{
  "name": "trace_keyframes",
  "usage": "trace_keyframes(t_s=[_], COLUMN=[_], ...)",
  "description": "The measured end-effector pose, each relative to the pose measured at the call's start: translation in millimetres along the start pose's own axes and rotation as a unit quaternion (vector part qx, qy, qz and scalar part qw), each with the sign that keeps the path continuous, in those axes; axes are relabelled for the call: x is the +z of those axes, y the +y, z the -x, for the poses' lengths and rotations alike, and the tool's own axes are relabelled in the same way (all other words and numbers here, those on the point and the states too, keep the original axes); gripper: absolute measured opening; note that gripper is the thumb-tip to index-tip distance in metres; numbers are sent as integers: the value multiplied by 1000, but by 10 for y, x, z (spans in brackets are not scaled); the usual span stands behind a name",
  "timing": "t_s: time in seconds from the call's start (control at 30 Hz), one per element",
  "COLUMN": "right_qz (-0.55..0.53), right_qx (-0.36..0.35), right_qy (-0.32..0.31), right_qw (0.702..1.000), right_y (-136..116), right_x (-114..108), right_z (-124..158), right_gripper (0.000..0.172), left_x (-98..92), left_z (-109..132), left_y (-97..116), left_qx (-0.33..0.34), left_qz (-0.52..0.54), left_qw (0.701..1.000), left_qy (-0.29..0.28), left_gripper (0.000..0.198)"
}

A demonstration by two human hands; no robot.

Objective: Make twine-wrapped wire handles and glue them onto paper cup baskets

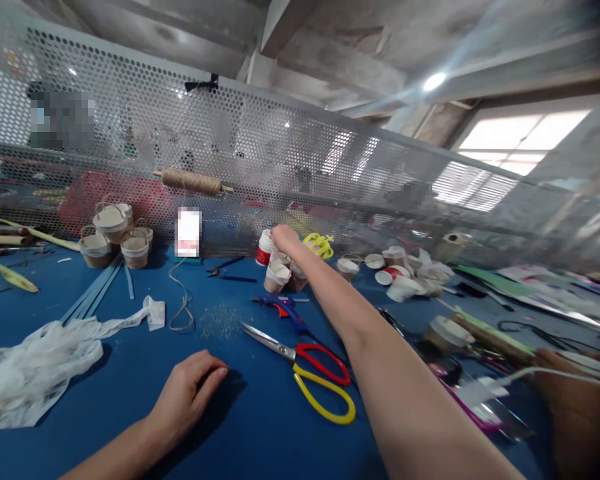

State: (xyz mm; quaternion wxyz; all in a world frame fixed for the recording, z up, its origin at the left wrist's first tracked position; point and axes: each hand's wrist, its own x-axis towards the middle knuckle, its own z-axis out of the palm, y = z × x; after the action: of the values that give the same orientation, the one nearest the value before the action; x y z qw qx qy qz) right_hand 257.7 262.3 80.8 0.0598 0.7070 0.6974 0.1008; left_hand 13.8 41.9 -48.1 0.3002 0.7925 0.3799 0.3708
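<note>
My left hand [193, 383] rests above the blue table [220, 440] at the lower centre, fingers curled together and nothing visible in them. My right hand [284, 238] reaches far forward to a group of small cups, beside a red and white paper cup [265, 248]; its fingertips are too hidden to tell what they grip. Just in front of it stands a small wrapped cup [277, 275]. Between my hands lie a blue glue gun [293, 317] and scissors [285, 350] with one red and one yellow handle. White lace fabric [45, 360] is heaped at the left.
Behind the table stands a perforated metal screen [260, 147] with a twine roll [193, 181]. Wrapped cups [135, 250] and a phone [188, 232] stand at the back left. Pliers [225, 268] lie near the screen. Another person's hand [570, 393] is at the right, among cups and tools.
</note>
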Motion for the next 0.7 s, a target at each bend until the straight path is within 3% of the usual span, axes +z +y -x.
trace_keyframes(t_s=[0.2, 0.47, 0.7], right_qz=[25, 37, 29], right_qx=[19, 15, 19], right_qy=[-12, -9, 46], right_qw=[999, 999, 998], right_y=[3, 1, 64], right_x=[75, 91, -7], right_z=[-183, -202, -109], right_gripper=[31, 30, 30], left_x=[12, 36, 45], left_z=[-2, -5, -19], left_y=[7, -39, -39], left_qx=[-8, -12, -9], left_qz=[6, 14, 15], left_qw=[1000, 1000, 1000], left_qy=[-8, -18, -16], left_gripper=[28, 28, 27])
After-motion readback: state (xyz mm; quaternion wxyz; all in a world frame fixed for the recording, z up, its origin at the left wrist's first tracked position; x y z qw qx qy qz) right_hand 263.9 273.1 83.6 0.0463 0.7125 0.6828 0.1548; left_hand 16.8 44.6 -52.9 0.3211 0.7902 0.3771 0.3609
